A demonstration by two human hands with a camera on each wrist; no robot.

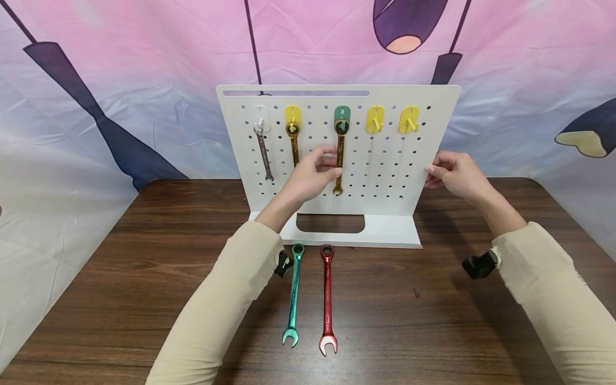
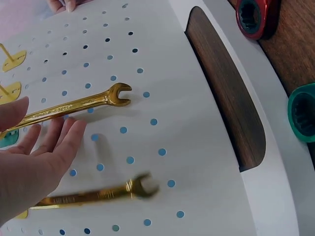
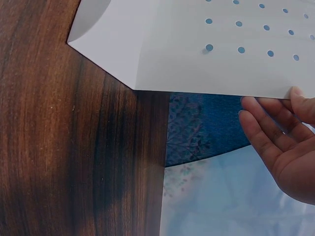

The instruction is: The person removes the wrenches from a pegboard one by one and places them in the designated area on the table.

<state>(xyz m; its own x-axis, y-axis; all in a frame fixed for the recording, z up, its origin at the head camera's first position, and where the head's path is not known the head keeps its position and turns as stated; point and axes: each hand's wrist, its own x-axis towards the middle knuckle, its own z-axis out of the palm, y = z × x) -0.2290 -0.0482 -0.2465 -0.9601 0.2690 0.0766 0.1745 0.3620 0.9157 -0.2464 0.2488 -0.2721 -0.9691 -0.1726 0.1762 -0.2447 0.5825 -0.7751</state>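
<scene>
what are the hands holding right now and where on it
The right hand holds the white pegboard by its right edge. The left hand is open by the gold wrench, gripping nothing.

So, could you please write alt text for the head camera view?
A person's left hand touches a gold wrench hanging on a white pegboard, while the right hand holds the board's right edge. A green wrench and a red wrench lie on the wooden table.

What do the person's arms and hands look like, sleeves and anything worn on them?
Both arms wear long cream-coloured sleeves reaching the wrists. A small black device is strapped at the right wrist, another at the left. The left hand and right hand are bare: no gloves or rings visible.
</scene>
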